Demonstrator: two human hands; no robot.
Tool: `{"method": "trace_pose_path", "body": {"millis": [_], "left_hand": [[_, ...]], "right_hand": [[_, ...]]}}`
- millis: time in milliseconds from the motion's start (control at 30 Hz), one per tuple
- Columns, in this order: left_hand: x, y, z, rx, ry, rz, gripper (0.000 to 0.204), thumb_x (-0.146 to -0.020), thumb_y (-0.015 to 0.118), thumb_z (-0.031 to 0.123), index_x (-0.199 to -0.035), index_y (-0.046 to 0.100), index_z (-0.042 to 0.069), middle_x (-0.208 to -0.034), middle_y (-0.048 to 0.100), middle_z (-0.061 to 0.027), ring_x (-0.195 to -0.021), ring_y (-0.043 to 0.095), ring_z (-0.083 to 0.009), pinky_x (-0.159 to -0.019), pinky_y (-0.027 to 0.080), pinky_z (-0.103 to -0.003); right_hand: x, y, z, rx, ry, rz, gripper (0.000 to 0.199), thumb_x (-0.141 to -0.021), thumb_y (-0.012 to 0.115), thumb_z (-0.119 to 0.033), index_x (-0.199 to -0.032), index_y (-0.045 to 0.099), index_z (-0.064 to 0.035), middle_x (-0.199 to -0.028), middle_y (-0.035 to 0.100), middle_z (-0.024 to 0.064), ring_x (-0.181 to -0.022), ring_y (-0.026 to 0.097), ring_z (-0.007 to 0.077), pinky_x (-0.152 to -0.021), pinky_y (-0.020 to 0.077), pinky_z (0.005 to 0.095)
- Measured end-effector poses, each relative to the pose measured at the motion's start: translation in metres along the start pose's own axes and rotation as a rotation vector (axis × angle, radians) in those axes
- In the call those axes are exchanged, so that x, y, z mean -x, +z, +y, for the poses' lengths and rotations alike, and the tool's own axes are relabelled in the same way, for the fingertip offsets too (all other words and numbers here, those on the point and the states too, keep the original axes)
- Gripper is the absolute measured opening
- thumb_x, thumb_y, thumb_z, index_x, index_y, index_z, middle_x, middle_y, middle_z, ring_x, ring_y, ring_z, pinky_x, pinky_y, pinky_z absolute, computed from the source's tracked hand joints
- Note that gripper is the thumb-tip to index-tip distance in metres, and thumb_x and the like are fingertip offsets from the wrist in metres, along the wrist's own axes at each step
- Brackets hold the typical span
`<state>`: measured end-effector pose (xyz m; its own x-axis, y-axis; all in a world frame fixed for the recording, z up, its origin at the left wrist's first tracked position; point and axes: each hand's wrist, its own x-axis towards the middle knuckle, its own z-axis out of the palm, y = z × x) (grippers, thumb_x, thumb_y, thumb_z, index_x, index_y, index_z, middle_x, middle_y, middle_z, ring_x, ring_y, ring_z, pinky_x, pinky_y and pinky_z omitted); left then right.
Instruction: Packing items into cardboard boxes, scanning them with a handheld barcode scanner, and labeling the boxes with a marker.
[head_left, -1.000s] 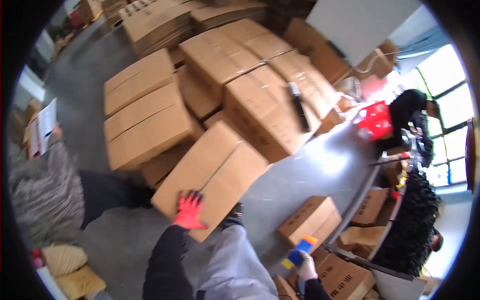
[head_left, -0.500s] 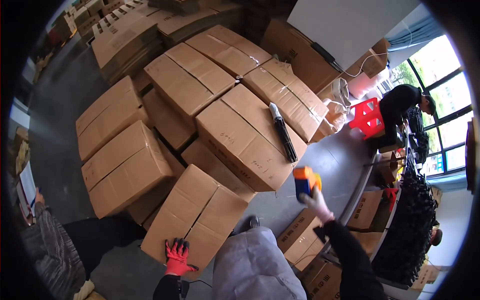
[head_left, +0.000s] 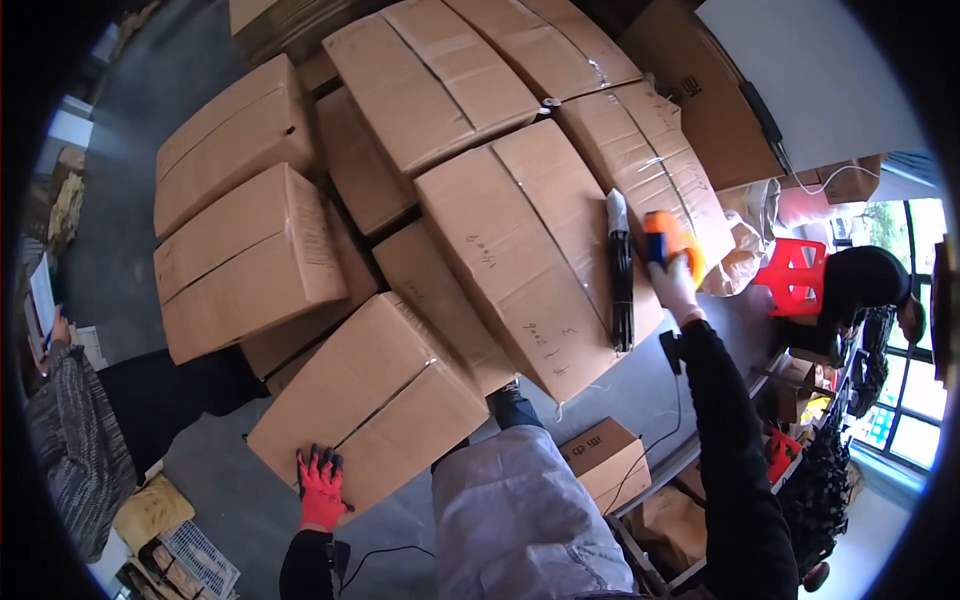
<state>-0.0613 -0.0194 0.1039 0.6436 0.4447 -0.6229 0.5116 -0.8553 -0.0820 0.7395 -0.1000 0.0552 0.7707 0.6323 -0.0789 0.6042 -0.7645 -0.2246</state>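
Observation:
My left hand [head_left: 321, 490], in a red and black work glove, lies with fingers spread on the near end of a tilted cardboard box [head_left: 350, 400]. A dark seam runs along the top of that box. My right hand [head_left: 676, 288], in a pale glove, grips an orange and blue tape dispenser [head_left: 668, 240] with a yellow roll. It is held above the right side of the stack, close to a black bundle in a clear-tipped wrap [head_left: 622, 285]. The bundle rests on a large marked carton [head_left: 530, 250].
More cartons [head_left: 240, 250] are stacked at left and behind. A person [head_left: 70, 430] with papers stands at far left. Another person [head_left: 865, 290] bends by a red plastic stool [head_left: 795, 275] near the window. A bench of black items [head_left: 820, 500] runs along the right.
My right hand has raised the tape dispenser forward, from beside the stack to over its right edge. My left hand stays on the near box. The whole view has shifted.

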Motion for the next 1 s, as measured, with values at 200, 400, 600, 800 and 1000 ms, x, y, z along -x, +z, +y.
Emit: {"method": "trace_pose_path", "body": {"millis": [200, 400, 600, 800, 1000], "left_hand": [[0.013, -0.020, -0.004, 0.196, -0.035, 0.034, 0.088, -0.065, 0.079, 0.055, -0.134, 0.056, 0.005, -0.147, 0.046, -0.0201, -0.141, 0.031, -0.0478, -0.118, 0.008, -0.071], [0.020, -0.015, -0.008, 0.148, 0.030, 0.199, 0.119, -0.035, 0.085, 0.054, -0.129, 0.052, -0.011, -0.137, 0.050, -0.0307, -0.138, 0.033, -0.0522, -0.115, 0.016, -0.070], [0.000, 0.013, 0.001, -0.254, -0.001, 0.094, 0.143, -0.044, 0.075, 0.078, -0.153, 0.019, 0.003, -0.158, 0.024, -0.0200, -0.148, 0.018, -0.0438, -0.118, 0.011, -0.066], [0.031, 0.042, 0.004, -0.501, -0.164, 0.160, 0.145, -0.045, 0.072, 0.083, -0.157, 0.023, 0.006, -0.162, 0.022, -0.0210, -0.149, 0.016, -0.0421, -0.119, 0.009, -0.064], [-0.030, 0.042, 0.030, -0.442, -0.003, 0.252, 0.092, -0.071, 0.067, 0.067, -0.140, 0.053, 0.007, -0.144, 0.051, -0.0182, -0.136, 0.042, -0.0397, -0.115, 0.026, -0.058]], "right_hand": [[0.017, 0.000, -0.065, 0.196, 0.026, -0.186, 0.087, -0.089, 0.058, -0.051, -0.134, 0.037, 0.0194, -0.106, 0.066, 0.0333, -0.097, 0.067, 0.0471, -0.090, 0.0510, 0.0510], [0.035, -0.007, -0.093, 0.068, 0.057, -0.105, 0.064, -0.082, 0.065, -0.039, -0.118, 0.051, 0.0117, -0.098, 0.067, 0.0293, -0.089, 0.068, 0.0452, -0.082, 0.0515, 0.0523], [0.056, -0.040, -0.073, 0.120, -0.026, 0.112, 0.055, -0.082, 0.064, -0.032, -0.118, 0.055, 0.0078, -0.116, 0.062, 0.0293, -0.109, 0.061, 0.0425, -0.092, 0.0478, 0.0503], [0.223, -0.059, -0.025, -0.183, -0.091, -0.021, 0.035, -0.082, 0.064, -0.022, -0.111, 0.059, -0.0021, -0.111, 0.061, 0.0212, -0.105, 0.059, 0.0399, -0.090, 0.0481, 0.0488], [0.518, -0.092, 0.228, -0.199, 0.671, -0.414, 0.026, -0.083, 0.060, -0.026, -0.095, 0.070, -0.0052, -0.090, 0.071, 0.0184, -0.087, 0.069, 0.0333, -0.076, 0.0534, 0.0456]]}}
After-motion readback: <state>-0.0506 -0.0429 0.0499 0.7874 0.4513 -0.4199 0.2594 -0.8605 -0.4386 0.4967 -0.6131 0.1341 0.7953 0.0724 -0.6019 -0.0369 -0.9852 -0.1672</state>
